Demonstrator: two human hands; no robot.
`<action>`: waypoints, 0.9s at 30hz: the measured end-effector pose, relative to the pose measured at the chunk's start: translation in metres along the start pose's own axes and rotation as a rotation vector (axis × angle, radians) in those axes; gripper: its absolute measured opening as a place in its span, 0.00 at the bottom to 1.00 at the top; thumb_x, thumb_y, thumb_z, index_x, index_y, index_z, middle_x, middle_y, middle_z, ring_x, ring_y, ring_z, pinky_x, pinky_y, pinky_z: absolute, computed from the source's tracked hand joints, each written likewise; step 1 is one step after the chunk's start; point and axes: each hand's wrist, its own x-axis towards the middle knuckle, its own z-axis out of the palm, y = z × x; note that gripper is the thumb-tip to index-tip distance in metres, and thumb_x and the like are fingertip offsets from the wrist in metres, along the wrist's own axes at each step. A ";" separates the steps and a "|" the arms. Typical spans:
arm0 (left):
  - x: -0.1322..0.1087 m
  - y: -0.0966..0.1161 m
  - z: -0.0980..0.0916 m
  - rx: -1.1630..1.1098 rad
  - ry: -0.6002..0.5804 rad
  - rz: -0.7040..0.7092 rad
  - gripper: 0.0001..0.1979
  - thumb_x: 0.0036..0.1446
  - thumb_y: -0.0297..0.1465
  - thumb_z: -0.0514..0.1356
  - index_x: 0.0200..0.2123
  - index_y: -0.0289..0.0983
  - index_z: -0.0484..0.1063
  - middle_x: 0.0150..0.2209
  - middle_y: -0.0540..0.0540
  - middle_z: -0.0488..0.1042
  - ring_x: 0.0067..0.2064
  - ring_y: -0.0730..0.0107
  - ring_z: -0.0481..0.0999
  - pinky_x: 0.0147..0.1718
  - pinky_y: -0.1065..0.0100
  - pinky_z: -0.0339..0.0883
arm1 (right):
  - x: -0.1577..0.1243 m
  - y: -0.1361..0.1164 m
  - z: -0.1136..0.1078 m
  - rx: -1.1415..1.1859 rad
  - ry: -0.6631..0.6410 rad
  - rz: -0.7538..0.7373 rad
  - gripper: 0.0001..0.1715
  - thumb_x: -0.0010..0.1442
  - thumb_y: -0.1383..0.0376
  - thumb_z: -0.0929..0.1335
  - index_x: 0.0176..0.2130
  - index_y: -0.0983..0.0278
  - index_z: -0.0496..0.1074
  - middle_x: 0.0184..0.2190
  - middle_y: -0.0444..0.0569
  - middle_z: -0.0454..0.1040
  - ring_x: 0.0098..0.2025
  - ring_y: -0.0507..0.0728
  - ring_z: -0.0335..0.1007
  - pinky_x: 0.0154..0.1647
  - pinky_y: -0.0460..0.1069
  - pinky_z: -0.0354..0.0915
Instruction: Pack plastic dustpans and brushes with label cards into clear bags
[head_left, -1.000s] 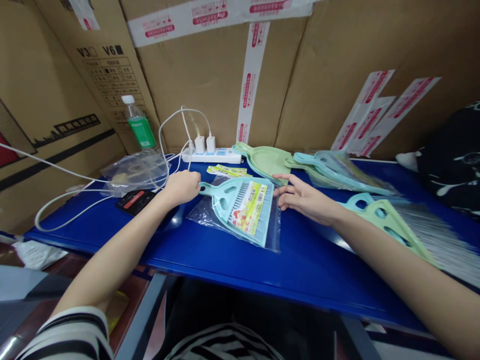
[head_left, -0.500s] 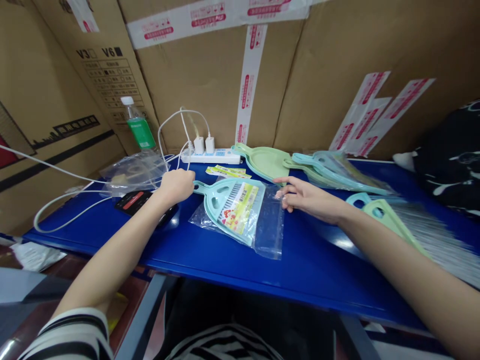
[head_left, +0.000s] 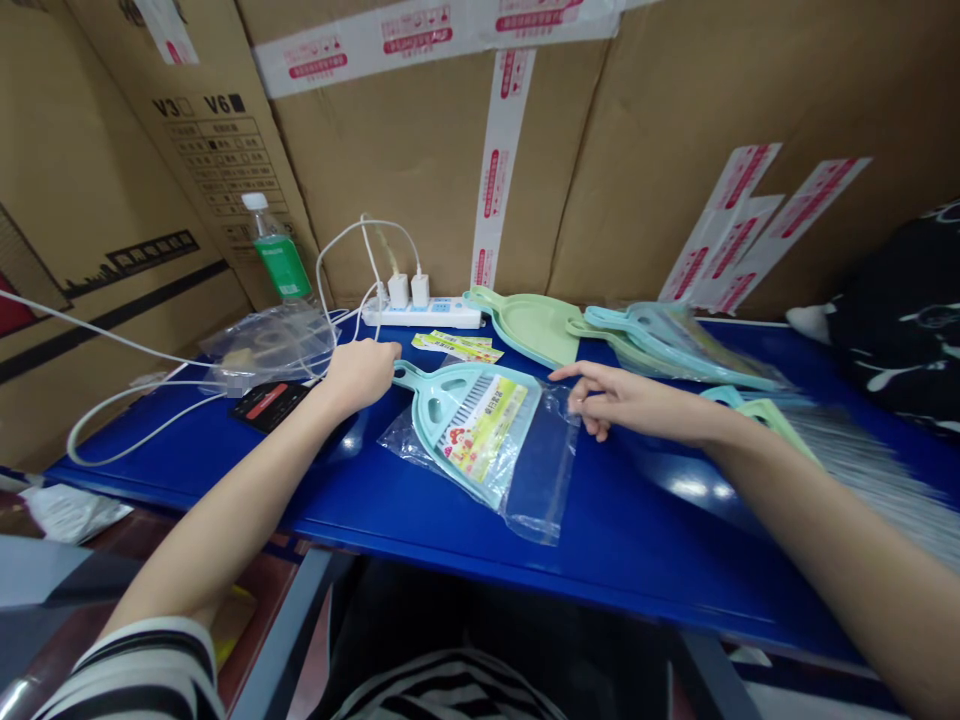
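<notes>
A light blue dustpan [head_left: 444, 408] lies on the blue table with its handle pointing left. A small brush with dark bristles and a yellow printed card [head_left: 491, 425] rest in its pan. A clear plastic bag [head_left: 541, 470] covers the wide end and spreads past it to the right. My left hand [head_left: 364, 375] is closed at the tip of the dustpan handle; its fingertips are partly hidden. My right hand [head_left: 611, 398] has its index finger stretched out over the dustpan's far corner, while its other fingers curl at the edge of the bag.
Behind lie green and blue dustpans [head_left: 536, 325] and a bagged blue one [head_left: 675, 335]. Clear bags [head_left: 885, 470] are stacked at right. A power strip [head_left: 424, 312], yellow cards [head_left: 457, 346], a phone-like black device [head_left: 268, 403] and a bottle [head_left: 283, 262] stand or lie toward the left.
The dustpan and its bag have shifted slightly right and turned a little, with the wide end nearer me. Both hands have moved slightly right, and my right index finger is straighter.
</notes>
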 end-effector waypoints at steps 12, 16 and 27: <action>-0.005 0.006 -0.001 -0.009 0.126 0.002 0.19 0.60 0.27 0.45 0.46 0.36 0.72 0.45 0.38 0.76 0.44 0.54 0.77 0.37 0.62 0.68 | 0.012 0.005 0.010 -0.555 0.254 -0.286 0.19 0.55 0.56 0.62 0.42 0.63 0.73 0.27 0.45 0.69 0.23 0.52 0.59 0.25 0.48 0.57; -0.009 0.015 0.003 -0.055 0.149 0.216 0.17 0.62 0.30 0.46 0.46 0.37 0.72 0.44 0.41 0.75 0.39 0.61 0.77 0.35 0.65 0.68 | 0.015 0.009 0.011 -0.584 0.239 -0.330 0.19 0.55 0.63 0.61 0.44 0.63 0.73 0.26 0.45 0.69 0.23 0.52 0.60 0.26 0.48 0.57; -0.017 0.025 0.007 -0.232 0.123 0.645 0.16 0.63 0.33 0.50 0.50 0.41 0.71 0.39 0.46 0.73 0.34 0.68 0.75 0.34 0.68 0.66 | -0.005 -0.008 0.005 -0.600 -0.004 -0.258 0.23 0.49 0.70 0.60 0.47 0.63 0.64 0.20 0.37 0.59 0.20 0.51 0.57 0.24 0.46 0.54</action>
